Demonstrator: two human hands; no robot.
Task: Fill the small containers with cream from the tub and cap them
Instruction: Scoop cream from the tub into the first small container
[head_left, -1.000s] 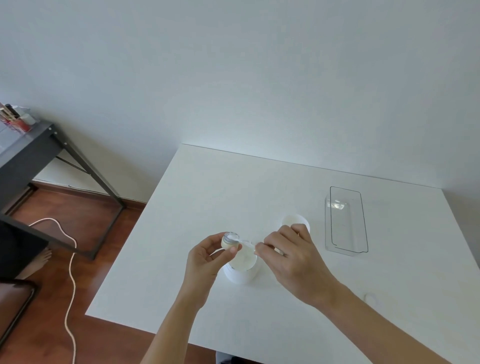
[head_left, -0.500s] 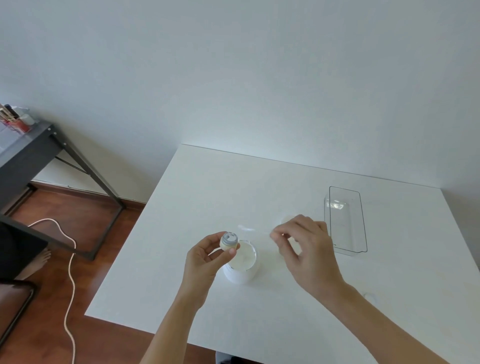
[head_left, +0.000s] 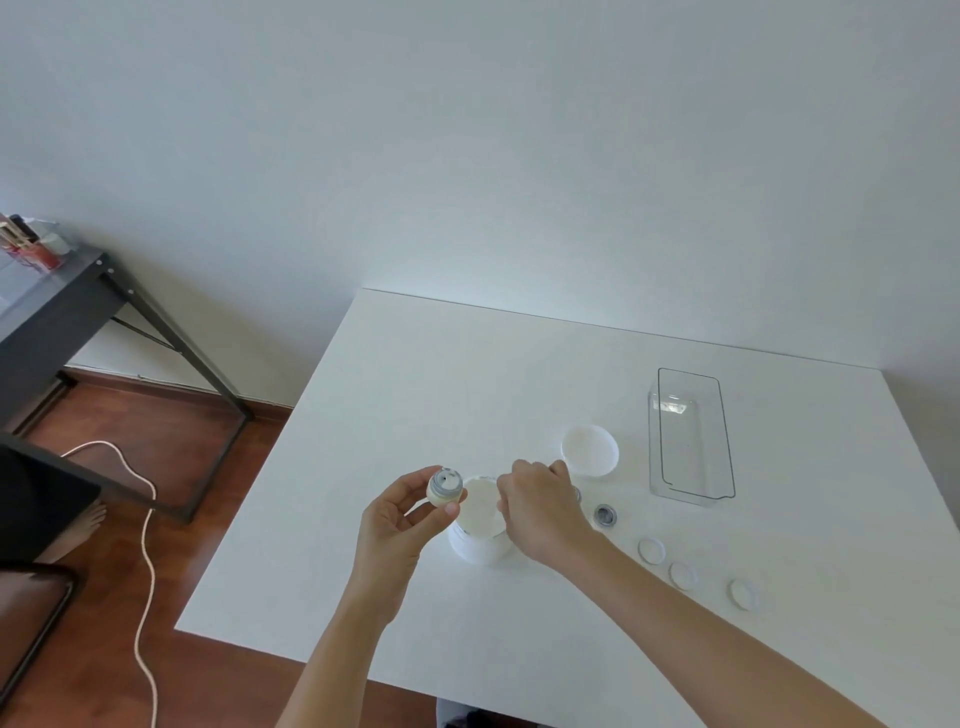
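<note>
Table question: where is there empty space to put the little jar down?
The white table is bare along its far side, behind the tub lid and left of the clear tray. The near left corner is bare too. It is crowded right of the cream tub, where the small caps lie.

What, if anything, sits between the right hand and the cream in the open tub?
Nothing visible. The right hand is curled right over the open tub, whose lid lies apart on the table. The left hand holds the small container beside the tub's rim, not over it.
</note>
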